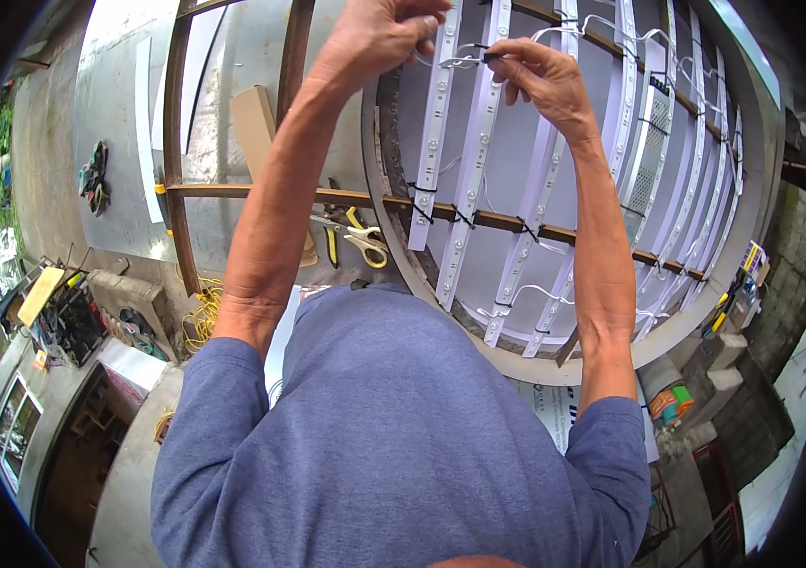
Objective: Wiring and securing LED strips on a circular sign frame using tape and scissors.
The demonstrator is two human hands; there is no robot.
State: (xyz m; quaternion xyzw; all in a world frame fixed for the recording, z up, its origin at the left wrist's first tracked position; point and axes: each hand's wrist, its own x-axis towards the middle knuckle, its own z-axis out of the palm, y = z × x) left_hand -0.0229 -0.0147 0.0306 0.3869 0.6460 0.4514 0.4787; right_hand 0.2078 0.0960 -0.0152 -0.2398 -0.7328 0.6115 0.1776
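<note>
My right hand (545, 83) pinches a small black piece (491, 58) on thin white wires (464, 62) between thumb and fingers. To its left, my left hand (374, 38) is closed at the top edge, close to the other end of these wires; what its fingers hold is hidden. Beneath both hands lies a large round sign frame (526, 367) with rows of white LED strips (477, 156). Black cable ties (464, 218) fasten the strips to brown metal bars (497, 221). Right of my right forearm, a perforated metal power supply (647, 147) sits among the strips.
Left of the frame lie scissors with cream handles (367, 248) and a yellow-black cutter (332, 244). Brown metal bars (175, 123) cross a metal sheet (119, 95) bearing a cardboard strip (251, 125). Yellow cord (200, 322) is heaped at lower left. Concrete blocks (726, 364) stand at right.
</note>
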